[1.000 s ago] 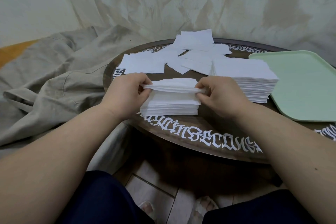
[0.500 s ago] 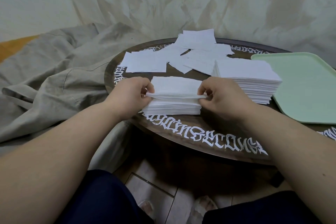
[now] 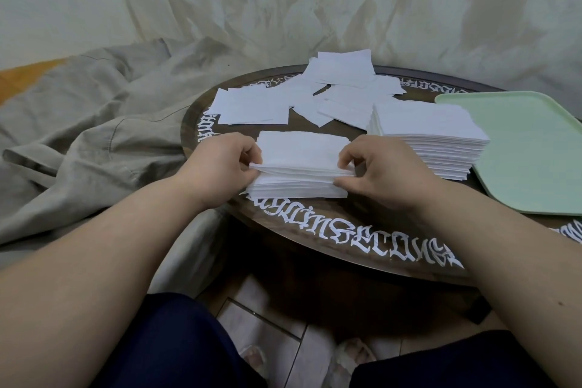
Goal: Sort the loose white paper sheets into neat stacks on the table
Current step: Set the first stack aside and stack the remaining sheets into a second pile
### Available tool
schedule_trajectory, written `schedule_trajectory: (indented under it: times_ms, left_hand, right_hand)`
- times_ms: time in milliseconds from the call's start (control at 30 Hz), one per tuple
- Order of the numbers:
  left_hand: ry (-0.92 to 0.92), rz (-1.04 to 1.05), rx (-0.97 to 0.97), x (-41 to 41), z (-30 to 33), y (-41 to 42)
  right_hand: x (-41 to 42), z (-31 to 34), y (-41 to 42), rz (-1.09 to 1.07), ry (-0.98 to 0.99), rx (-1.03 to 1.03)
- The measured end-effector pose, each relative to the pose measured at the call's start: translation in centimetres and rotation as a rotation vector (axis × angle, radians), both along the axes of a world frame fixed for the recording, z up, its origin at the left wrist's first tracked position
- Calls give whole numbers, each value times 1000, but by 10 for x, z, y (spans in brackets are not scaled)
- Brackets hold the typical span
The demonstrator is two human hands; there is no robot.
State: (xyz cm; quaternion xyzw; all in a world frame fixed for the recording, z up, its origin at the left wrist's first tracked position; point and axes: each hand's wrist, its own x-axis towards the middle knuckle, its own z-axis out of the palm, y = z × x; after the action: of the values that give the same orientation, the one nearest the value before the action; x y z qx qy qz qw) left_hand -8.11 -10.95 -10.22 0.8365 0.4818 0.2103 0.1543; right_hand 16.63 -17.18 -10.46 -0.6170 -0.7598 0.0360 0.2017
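My left hand point(image 3: 220, 167) and my right hand point(image 3: 382, 172) each pinched one short end of a thin bundle of white paper sheets point(image 3: 302, 153), fingers curled over the top and thumbs underneath. I held that bundle just above a low, squared-up stack of white paper point(image 3: 296, 187) at the centre of the frame; the bundle's near edge sagged toward the stack, and I could not tell whether the two were touching.

The stack sat near the front edge of a round dark brown table with white gothic lettering around its rim point(image 3: 362, 239). Just right of my right hand stood a taller, neat stack of white sheets point(image 3: 431, 142). Behind both stacks, toward the upper centre of the frame, loose white paper sheets point(image 3: 315, 94) lay scattered and overlapping across the far half of the table.

At the right edge of the frame a pale green plastic tray point(image 3: 532, 148) rested on the table, just beside the taller stack. To the left of the table lay a rumpled grey-beige cloth point(image 3: 94, 132), and a creased pale sheet point(image 3: 315, 3) hung across the background. At the bottom of the frame my dark blue trouser legs point(image 3: 163, 346) showed above a tiled floor point(image 3: 267, 318).
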Motion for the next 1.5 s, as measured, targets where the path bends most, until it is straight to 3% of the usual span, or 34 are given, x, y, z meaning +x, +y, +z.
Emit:
schedule_trajectory:
  times_ms: [467,767,933,1100,1267,1500]
  left_hand:
    - [3,37,-14,-1,-1,2]
    - [84,20,96,8,0,0]
    - [31,44,207,8,2,4]
    - [138,-32,-3,-3,-5,4]
    - [79,19,-25,-4,-1,3]
    - [78,97,-111,-6,-1,2]
  right_hand:
    - [-2,1,0,-59,12,68]
    - [-3,1,1,-83,44,53]
    - [-8,4,2,-71,90,295]
    - [-3,-1,1,-32,-13,-14]
    - [0,6,-2,-100,105,-26]
    - [-1,7,-3,-90,96,-116]
